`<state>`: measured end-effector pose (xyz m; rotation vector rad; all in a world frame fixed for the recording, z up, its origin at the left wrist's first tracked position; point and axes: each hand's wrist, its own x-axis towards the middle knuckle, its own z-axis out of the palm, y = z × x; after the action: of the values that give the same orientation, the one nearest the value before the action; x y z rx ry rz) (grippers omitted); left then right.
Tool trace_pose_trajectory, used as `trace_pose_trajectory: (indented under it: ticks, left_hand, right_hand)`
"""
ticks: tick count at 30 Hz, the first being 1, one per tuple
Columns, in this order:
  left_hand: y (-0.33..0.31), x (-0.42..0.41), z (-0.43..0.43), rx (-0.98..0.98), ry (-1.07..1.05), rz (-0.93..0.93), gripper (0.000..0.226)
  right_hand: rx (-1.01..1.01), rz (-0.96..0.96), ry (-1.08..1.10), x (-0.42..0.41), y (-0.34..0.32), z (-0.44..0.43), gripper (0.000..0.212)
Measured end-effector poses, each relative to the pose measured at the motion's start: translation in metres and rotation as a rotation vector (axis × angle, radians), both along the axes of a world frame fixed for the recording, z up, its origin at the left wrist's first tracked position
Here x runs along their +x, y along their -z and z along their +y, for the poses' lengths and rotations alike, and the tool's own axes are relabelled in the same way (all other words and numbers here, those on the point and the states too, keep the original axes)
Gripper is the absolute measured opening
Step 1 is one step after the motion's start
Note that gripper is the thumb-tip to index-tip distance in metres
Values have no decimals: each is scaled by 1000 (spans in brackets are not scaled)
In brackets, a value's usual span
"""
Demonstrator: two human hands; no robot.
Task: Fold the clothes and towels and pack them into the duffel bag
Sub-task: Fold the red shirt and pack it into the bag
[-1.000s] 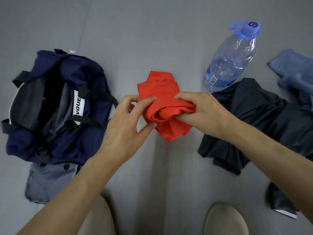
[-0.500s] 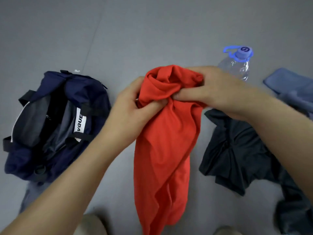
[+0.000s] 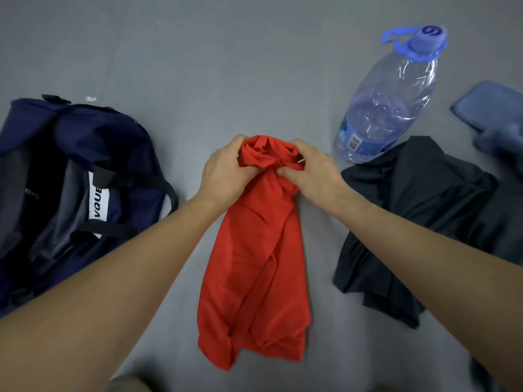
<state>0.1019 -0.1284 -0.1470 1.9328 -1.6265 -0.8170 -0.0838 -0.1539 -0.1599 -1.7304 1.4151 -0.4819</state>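
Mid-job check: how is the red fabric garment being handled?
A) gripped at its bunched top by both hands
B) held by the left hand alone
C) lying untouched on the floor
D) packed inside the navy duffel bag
A: the left hand and the right hand both grip the bunched top of the red fabric garment, outside the navy duffel bag.

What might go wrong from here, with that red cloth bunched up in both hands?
1. The left hand and right hand grip the red cloth in a wad, the rest trailing crumpled: it may fold lumpy.
2. The water bottle stands close beyond the right hand; spreading the cloth might tip it.
3. Straps cross the duffel bag's opening and could snag the cloth.
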Motion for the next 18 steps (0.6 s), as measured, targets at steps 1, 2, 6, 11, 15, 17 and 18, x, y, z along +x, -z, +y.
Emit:
trace_pose_trajectory:
  ticks: [1, 2, 6, 11, 15, 17, 18]
  left_hand:
    - [-3, 1, 0, -17, 7, 9, 38]
    - [-6, 3, -1, -37, 15, 12, 39]
    - [-23, 3, -9, -161, 32, -26, 38]
    - [-30, 7, 3, -293, 78, -143, 28]
    - [-6, 13, 55, -271, 205, -235, 26]
    - [15, 18, 84, -216, 307, -296, 47]
    - [25, 20, 96, -187, 359, -326, 52]
  right_hand:
    - [-67, 56, 8, 0, -3, -3, 32]
    - [-129, 84, 8, 1, -7, -7, 28]
    - [-328, 78, 13, 8, -21, -18, 26]
    - [-493, 88, -64, 1, -31, -11, 27]
    - [-594, 178, -252, -14, -10, 33, 31]
    - [-588, 230, -373, -19, 10, 59, 34]
    - [-570, 275, -445, -22, 21, 72, 37]
